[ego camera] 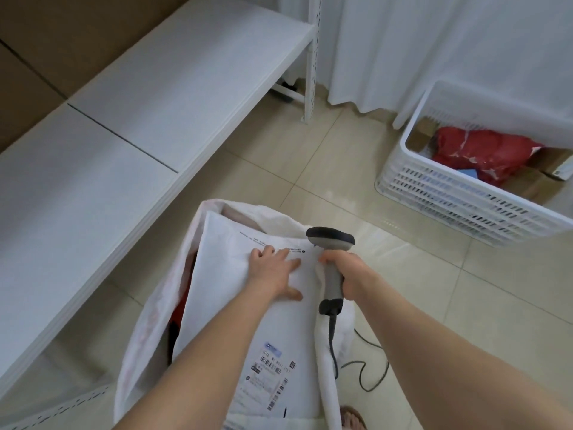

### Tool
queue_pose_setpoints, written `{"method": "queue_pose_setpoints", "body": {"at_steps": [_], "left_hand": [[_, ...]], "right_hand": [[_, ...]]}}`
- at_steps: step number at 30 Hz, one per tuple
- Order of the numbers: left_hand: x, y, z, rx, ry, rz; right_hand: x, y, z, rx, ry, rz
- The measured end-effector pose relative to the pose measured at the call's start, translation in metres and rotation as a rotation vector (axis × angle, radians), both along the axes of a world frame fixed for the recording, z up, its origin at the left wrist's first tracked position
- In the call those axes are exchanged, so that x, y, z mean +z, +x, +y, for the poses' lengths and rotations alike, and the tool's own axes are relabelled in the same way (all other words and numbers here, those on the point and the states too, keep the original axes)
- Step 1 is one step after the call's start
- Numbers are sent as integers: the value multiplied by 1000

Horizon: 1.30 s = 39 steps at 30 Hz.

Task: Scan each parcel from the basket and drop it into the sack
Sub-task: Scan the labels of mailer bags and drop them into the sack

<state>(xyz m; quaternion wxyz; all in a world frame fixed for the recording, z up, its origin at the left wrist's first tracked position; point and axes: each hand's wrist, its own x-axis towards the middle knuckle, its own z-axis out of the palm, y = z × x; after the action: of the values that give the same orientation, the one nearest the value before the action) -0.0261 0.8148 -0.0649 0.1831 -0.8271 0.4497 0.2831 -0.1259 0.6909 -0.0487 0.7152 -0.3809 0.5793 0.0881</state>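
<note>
1. A white sack (145, 330) stood open on the tiled floor, near and in the middle of the scene.
2. A large white parcel (294, 330) lay slanted in the sack's mouth, its far end lower inside and its near end over the near rim.
3. A label (273, 377) with barcodes faced up on the parcel's near part.
4. The left hand (273, 271) lay flat on the parcel's far part, fingers straight and spread, pressing on it and curled round nothing.
5. The right hand (347, 274) was wrapped round the handle of a grey scanner (333, 285), just right of the left hand.
6. The scanner's dark head pointed away over the sack's far right rim, and the sack's right edge lay against the handle.
7. A dark cable (332, 336) ran from the handle's base down to the floor and looped to the right.
8. Red and dark things showed inside the sack, left of the parcel.
9. A white slotted basket (449, 193) sat on the floor far right, well apart from the sack.
10. It held a red parcel (483, 150) on top of brown boxes.
11. A white shelf (139, 119) ran along the left, and a white curtain (434, 41) hung at the far side.
</note>
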Motion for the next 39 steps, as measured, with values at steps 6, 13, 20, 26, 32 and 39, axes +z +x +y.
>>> {"method": "queue_pose_setpoints", "body": {"at_steps": [6,13,20,26,32,39], "left_hand": [[1,23,9,64,159,59],[10,16,23,200,25,-35],[57,27,116,606,-387,-431],[46,13,229,1332,-89,36],[91,33,215,1612,-665,70],[170,86,166,1500,-851,-46]], "right_hand": [[17,-8,-2,-332,242,-363],[51,-3,7,-281,165,-352],[48,16,79,106,-274,18],[20,-20,120,216,-214,296],[60,-15,100,73,-235,149],[135,29,67,-36,-329,-161]]}}
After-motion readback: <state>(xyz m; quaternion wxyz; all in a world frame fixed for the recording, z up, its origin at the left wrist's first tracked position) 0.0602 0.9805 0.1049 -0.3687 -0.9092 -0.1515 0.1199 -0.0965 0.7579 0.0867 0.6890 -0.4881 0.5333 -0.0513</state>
